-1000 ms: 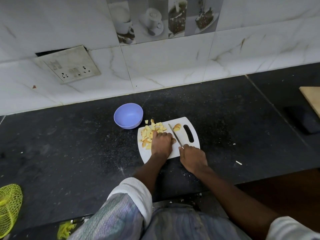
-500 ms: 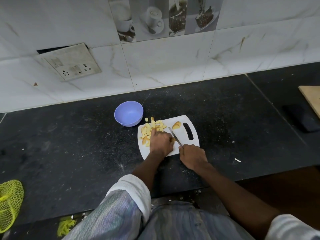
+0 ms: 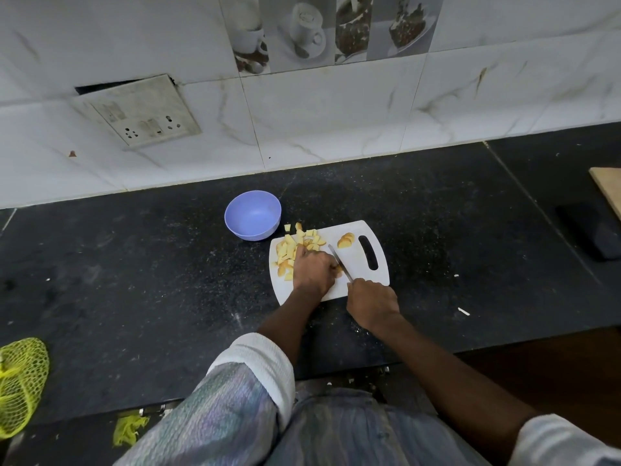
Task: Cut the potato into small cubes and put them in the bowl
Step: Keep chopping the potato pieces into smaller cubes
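A white cutting board (image 3: 356,230) lies on the black counter. Several yellow potato cubes (image 3: 299,240) are piled on its left part. A small uncut potato piece (image 3: 346,240) lies near the handle slot. My left hand (image 3: 314,269) presses down on a potato piece that is mostly hidden under its fingers. My right hand (image 3: 371,302) grips the handle of a knife (image 3: 339,262), whose blade lies right against the left hand's fingers. The lilac bowl (image 3: 252,215) stands just behind and left of the board, with nothing in it.
A tiled wall with a socket plate (image 3: 141,111) rises behind the counter. A dark flat object (image 3: 591,230) and a wooden board (image 3: 608,186) sit at the far right. A yellow-green net bag (image 3: 20,381) hangs at the lower left. Small scraps dot the counter (image 3: 463,311).
The view has shifted slightly. Both hands stay at the same spot on the board, the knife blade working close against the left hand's fingers.
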